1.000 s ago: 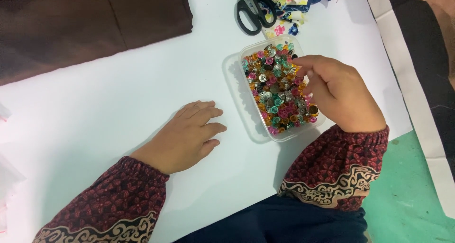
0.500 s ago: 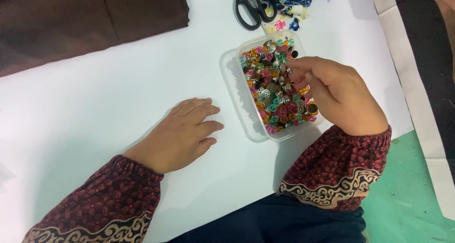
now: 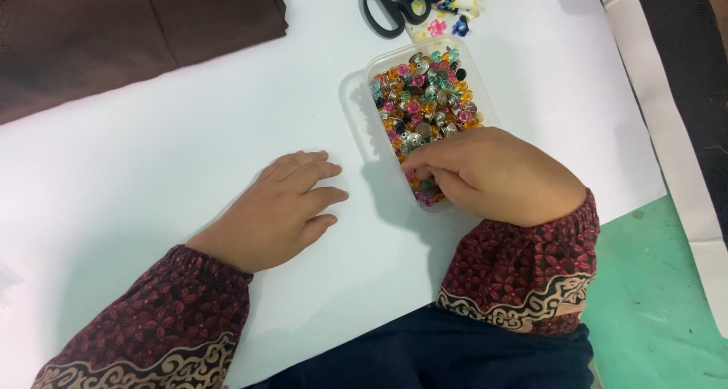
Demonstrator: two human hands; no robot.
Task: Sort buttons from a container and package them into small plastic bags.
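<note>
A clear plastic tub [image 3: 362, 105] full of small coloured beads [image 3: 425, 97] sits on the white table [image 3: 152, 154]. My right hand [image 3: 497, 175] reaches into the near end of the tub, fingertips curled down among the beads; whether a bead is pinched is hidden. My left hand [image 3: 284, 207] lies flat, palm down, on the table just left of the tub, fingers together and holding nothing. Both wrists wear dark red patterned sleeves.
Black-handled scissors [image 3: 390, 6] and scraps of floral fabric [image 3: 447, 14] lie beyond the tub at the top. A dark brown cloth [image 3: 129, 32] covers the far left. The table's right edge [image 3: 667, 131] drops to a green floor [image 3: 652, 305].
My right hand has slid from the tub's right side toward its near end, fingers dipping into the beads. The left hand has stayed flat in place.
</note>
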